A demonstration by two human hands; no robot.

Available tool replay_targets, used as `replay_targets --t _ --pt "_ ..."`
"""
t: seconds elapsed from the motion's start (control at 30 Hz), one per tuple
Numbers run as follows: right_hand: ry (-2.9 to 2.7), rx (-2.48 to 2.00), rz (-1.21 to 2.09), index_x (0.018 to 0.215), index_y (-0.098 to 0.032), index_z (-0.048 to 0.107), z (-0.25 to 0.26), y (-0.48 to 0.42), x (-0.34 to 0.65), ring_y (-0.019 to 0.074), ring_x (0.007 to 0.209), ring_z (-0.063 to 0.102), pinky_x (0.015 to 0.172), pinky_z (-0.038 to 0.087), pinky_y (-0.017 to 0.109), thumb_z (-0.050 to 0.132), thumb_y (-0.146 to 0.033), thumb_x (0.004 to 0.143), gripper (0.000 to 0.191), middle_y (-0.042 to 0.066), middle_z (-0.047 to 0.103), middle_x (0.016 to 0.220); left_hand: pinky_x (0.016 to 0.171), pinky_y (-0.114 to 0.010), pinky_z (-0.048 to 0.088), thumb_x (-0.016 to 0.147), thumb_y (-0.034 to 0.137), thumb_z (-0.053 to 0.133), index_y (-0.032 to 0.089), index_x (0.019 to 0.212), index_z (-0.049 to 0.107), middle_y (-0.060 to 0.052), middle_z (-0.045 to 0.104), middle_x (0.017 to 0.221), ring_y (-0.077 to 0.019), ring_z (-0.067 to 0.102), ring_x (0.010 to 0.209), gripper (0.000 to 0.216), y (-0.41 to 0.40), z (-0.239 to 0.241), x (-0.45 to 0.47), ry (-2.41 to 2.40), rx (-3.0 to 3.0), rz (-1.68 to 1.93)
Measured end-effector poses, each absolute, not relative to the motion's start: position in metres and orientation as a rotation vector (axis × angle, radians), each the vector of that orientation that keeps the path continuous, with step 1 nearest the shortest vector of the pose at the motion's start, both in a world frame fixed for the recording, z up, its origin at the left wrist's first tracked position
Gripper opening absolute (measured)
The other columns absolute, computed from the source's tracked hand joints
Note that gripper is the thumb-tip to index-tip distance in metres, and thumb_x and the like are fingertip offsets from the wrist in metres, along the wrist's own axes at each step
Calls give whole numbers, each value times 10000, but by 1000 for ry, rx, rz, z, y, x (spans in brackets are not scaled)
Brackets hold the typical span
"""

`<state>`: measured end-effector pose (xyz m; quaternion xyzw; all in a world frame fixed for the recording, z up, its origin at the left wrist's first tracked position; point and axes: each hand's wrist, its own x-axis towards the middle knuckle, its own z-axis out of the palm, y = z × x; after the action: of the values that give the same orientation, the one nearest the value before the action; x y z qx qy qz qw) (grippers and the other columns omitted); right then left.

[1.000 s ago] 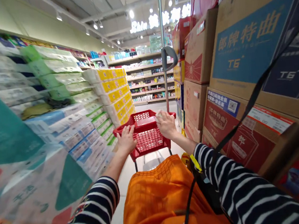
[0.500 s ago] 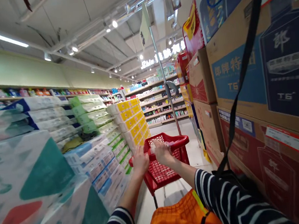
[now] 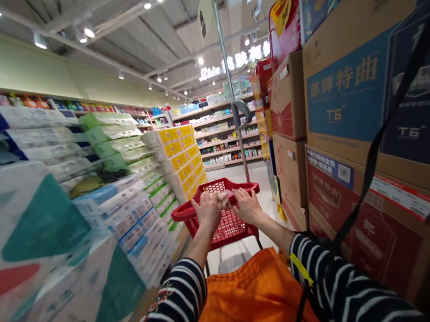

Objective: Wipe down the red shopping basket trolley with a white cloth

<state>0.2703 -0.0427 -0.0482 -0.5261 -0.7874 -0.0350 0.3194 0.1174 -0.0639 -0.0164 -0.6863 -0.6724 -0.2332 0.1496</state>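
In the head view, a red plastic shopping cart (image 3: 228, 237) with a mesh basket stands in front of me, its near bar turned towards my body. My left hand (image 3: 208, 210) lies over the left half of that bar, fingers curled across it with the thumb out to the left. On the right half rests my right hand (image 3: 248, 206), its fingers bent over the bar. A small crumpled pale pink item (image 3: 223, 200) shows between the two hands; I cannot make out what it is or whether either hand grips it.
Stacked tissue packs (image 3: 132, 216) line the left side. Tall cardboard boxes (image 3: 339, 96) rise close on the right. A metal pole (image 3: 228, 67) with a grey hook stands beyond the cart, before shelves of bottles (image 3: 221, 142). Orange cloth (image 3: 248, 301) hangs at my front.
My right hand has moved right along the bar, away from the pale item. My left hand has shifted inward. The cart now faces more squarely ahead, and the shelves slide past.
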Motion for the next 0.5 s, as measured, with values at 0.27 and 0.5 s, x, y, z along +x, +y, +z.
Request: replay_targets --t 0.27,0.5 --pt "-2046 -1433 -117 1378 -118 288 -51 -53 257 250 1308 266 1058 80 517 395 -214 813 584 136 394 1381 1057 -563 189 883 303 330 222 1284 428 -116 422 1361 -279 352 1254 421 -73 -22 72 -2050 -1865 -678" --pt "-2056 -1394 -250 1358 -122 342 -54 -63 262 271 1301 282 1049 91 518 411 -206 807 561 139 453 1338 1079 -580 120 851 298 391 307 1271 433 -52 393 1397 -244 315 1294 422 -68 -24 129 -1789 -2109 -694"
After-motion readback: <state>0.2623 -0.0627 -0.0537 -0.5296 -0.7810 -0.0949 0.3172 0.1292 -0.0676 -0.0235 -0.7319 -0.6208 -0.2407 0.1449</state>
